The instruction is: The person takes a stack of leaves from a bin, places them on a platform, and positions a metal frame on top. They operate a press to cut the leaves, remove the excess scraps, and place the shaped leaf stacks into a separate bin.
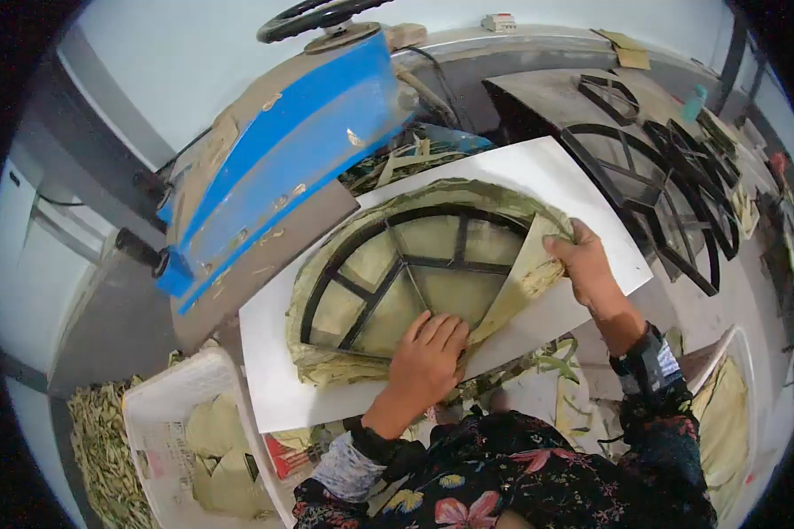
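Observation:
A thick stack of large, flat, dull-green dried leaves [325, 366] lies on a white board [263, 353]. On top of the stack rests a black fan-shaped cutting die [355, 231] with inner dividing bars. My left hand [428, 363] lies over the die's near edge, fingers extended onto the leaf inside it, thumb hidden. At the stack's right edge, my right hand [582, 260] pinches a leaf [531, 269] between thumb and fingers. This leaf is folded over and covers the die's right side.
Behind the board stands a blue machine [282, 150] with a black handwheel [313, 19]. More black dies [631, 181] lie on a surface to the right. A white basket [181, 388] holding leaf pieces stands at left, beside heaped leaf scraps [106, 441]. Another leaf-filled tub [723, 423] is at right.

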The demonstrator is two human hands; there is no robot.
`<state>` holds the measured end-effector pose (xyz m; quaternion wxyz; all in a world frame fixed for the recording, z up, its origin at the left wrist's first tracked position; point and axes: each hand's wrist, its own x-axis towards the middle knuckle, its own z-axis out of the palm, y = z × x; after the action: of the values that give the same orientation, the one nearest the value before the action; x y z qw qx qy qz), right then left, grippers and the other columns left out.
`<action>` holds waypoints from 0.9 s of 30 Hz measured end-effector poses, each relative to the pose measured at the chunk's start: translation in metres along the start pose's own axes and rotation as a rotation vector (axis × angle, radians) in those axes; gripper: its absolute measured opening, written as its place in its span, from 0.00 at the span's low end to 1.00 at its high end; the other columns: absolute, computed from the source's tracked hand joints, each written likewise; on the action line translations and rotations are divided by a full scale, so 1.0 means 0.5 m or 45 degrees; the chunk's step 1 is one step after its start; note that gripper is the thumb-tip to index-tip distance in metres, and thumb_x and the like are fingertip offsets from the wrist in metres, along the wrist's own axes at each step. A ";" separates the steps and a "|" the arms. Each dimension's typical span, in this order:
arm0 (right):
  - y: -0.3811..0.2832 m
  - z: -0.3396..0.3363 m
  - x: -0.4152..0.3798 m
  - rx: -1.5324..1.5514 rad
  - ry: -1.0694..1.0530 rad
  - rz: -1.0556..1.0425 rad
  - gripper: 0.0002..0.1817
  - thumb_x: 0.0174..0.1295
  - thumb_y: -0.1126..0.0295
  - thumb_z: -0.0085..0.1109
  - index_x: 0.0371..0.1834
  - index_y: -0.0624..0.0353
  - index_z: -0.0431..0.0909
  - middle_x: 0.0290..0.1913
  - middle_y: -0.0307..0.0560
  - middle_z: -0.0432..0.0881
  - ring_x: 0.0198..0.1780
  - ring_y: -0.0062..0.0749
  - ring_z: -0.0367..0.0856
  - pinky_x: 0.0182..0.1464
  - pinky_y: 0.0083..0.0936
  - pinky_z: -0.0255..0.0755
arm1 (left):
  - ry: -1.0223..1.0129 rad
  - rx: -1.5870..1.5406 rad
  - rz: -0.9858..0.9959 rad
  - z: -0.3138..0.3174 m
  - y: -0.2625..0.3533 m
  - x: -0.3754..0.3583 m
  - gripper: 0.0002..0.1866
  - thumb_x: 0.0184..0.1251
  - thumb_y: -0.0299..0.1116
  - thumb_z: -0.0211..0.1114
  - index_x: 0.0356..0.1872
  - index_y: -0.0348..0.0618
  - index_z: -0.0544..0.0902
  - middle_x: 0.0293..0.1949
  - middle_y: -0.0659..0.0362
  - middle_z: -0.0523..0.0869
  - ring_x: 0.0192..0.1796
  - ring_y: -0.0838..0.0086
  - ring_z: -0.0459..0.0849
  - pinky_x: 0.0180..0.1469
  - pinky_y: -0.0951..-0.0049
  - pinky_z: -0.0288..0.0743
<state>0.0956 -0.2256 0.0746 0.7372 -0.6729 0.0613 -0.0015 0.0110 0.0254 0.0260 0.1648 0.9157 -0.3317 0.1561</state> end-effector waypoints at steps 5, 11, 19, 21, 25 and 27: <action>-0.106 0.069 -0.019 0.015 -0.273 -0.234 0.18 0.57 0.76 0.56 0.50 0.68 0.71 0.40 0.44 0.79 0.37 0.23 0.77 0.41 0.20 0.72 | 0.106 -0.138 -0.148 0.000 0.015 -0.015 0.22 0.47 0.30 0.65 0.47 0.36 0.76 0.47 0.50 0.79 0.52 0.60 0.76 0.59 0.58 0.65; -0.193 0.108 0.009 0.054 -0.741 -0.338 0.20 0.63 0.62 0.52 0.53 0.64 0.71 0.42 0.45 0.80 0.41 0.24 0.77 0.45 0.22 0.70 | 0.296 -0.639 -0.826 -0.081 0.028 -0.117 0.21 0.50 0.28 0.63 0.48 0.36 0.75 0.34 0.48 0.82 0.32 0.60 0.82 0.35 0.66 0.76; 0.113 -0.014 0.274 -1.299 -0.197 -0.710 0.27 0.62 0.52 0.52 0.51 0.69 0.71 0.52 0.67 0.72 0.54 0.54 0.72 0.54 0.38 0.67 | -0.397 -0.054 -1.266 0.013 0.265 -0.687 0.18 0.51 0.31 0.63 0.46 0.40 0.76 0.32 0.49 0.79 0.28 0.56 0.79 0.27 0.58 0.72; 0.117 -0.008 0.278 -1.497 -0.114 -0.632 0.30 0.62 0.50 0.51 0.51 0.71 0.71 0.48 0.69 0.72 0.52 0.58 0.71 0.54 0.42 0.67 | -0.505 -0.063 -1.263 0.019 0.273 -0.688 0.18 0.51 0.31 0.63 0.46 0.40 0.75 0.32 0.49 0.79 0.28 0.56 0.79 0.28 0.58 0.72; 0.162 -0.014 0.340 -1.817 -0.412 -0.642 0.26 0.64 0.52 0.47 0.49 0.68 0.73 0.46 0.65 0.73 0.48 0.61 0.73 0.46 0.48 0.71 | -0.971 -0.219 -1.096 0.040 0.290 -0.667 0.18 0.51 0.31 0.61 0.45 0.40 0.75 0.33 0.48 0.79 0.30 0.56 0.79 0.29 0.58 0.71; 0.153 -0.013 0.329 -1.840 -0.490 -0.800 0.24 0.65 0.52 0.46 0.46 0.66 0.74 0.44 0.65 0.74 0.46 0.61 0.74 0.45 0.47 0.71 | -0.737 0.003 -1.200 0.023 0.257 -0.527 0.17 0.53 0.31 0.58 0.46 0.40 0.74 0.34 0.46 0.79 0.34 0.56 0.80 0.33 0.60 0.72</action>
<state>0.2520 -0.2390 -0.0163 0.0832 -0.9571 -0.2725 -0.0528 -0.2644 0.0742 -0.0628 0.1181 0.9707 0.0825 -0.1923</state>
